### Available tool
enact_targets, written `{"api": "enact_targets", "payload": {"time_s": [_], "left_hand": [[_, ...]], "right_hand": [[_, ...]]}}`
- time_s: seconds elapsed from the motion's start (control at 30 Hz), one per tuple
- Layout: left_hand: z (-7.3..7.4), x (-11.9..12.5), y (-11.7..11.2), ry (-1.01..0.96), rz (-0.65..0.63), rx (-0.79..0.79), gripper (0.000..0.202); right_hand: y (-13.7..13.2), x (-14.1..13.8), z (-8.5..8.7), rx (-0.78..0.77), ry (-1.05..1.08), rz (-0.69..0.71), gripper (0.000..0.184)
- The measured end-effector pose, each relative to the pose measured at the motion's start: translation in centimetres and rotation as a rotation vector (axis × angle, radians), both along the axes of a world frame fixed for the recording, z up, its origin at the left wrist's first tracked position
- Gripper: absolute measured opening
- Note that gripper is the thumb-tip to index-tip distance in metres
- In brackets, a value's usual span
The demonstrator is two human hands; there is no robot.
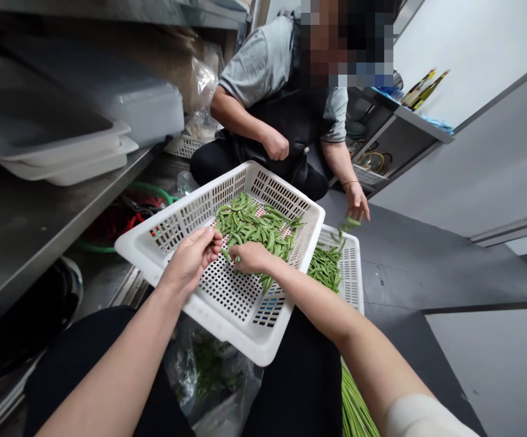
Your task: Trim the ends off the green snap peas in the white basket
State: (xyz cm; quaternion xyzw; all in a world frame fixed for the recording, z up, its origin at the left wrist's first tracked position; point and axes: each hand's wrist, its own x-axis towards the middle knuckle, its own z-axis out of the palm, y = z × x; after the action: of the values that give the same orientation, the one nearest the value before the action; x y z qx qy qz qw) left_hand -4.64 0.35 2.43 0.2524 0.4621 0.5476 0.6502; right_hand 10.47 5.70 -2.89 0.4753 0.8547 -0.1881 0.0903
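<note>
A white slatted plastic basket (238, 337) is tilted in front of me, with a heap of green pea pods (257, 227) toward its far side. Over the near left rim, my left hand (193, 255) has its thumb and fingers pinched together; whatever is between them is too small to make out. My right hand (249, 257) reaches into the basket at the near edge of the heap. Its fingers are closed around a pea pod, only a bit of green showing at the fingertips.
Opposite sits a co-worker (268, 67), one hand (358, 203) dropping pods into a second white basket (352, 261). A steel shelf (63, 224) with plastic tubs (149, 109) runs along the left. Below are a plastic bag (218, 370) of greens and long green stalks (357, 403).
</note>
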Motion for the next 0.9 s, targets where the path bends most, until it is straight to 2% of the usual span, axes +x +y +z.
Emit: {"api": "enact_targets", "payload": {"time_s": [0.07, 0.17, 0.27, 0.47, 0.53, 0.6, 0.7, 0.77, 0.8, 0.87, 0.9], "left_hand": [[0.2, -0.3, 0.0, -0.031, -0.003, -0.033, 0.014], [0.3, -0.7, -0.1, -0.057, -0.011, -0.045, 0.006], [0.1, -1.0, -0.2, -0.05, -0.027, -0.056, 0.012], [-0.8, -2.0, -0.2, 0.01, -0.092, -0.058, 0.009], [-1.2, -2.0, -0.3, 0.148, -0.14, -0.033, 0.015], [-1.6, -1.9, -0.4, 0.364, -0.214, 0.009, 0.022], [-1.9, -1.7, -0.4, 0.649, -0.309, 0.113, 0.031], [-1.9, -1.6, -0.5, 0.713, -0.379, 0.184, 0.036], [-1.9, -1.5, -0.5, 0.71, -0.423, 0.203, 0.037], [-1.9, -1.3, -0.6, 0.678, -0.478, 0.21, 0.036], [-1.9, -1.2, -0.6, 0.665, -0.469, 0.206, 0.034]], "right_hand": [[-0.4, -0.3, -1.5, 0.033, -0.285, 0.202, 0.019], [-0.6, -0.3, -2.8, 0.083, -0.384, 0.334, 0.023], [-0.3, 0.0, -3.3, 0.107, -0.354, 0.348, 0.025], [0.5, 0.5, -3.5, 0.056, -0.189, 0.24, 0.016], [0.8, 0.6, -2.8, 0.028, -0.108, 0.226, 0.01], [0.9, 0.7, -1.7, -0.03, 0.059, 0.188, 0.012], [0.1, 1.1, 0.3, -0.315, 0.542, 0.041, 0.023], [-0.8, 1.3, 1.4, -0.576, 0.833, -0.045, 0.031], [-1.3, 1.3, 1.9, -0.672, 0.898, -0.057, 0.035], [-2.2, 1.2, 2.7, -0.756, 0.924, -0.063, 0.04], [-2.5, 1.1, 3.1, -0.723, 0.91, -0.062, 0.04]]}}
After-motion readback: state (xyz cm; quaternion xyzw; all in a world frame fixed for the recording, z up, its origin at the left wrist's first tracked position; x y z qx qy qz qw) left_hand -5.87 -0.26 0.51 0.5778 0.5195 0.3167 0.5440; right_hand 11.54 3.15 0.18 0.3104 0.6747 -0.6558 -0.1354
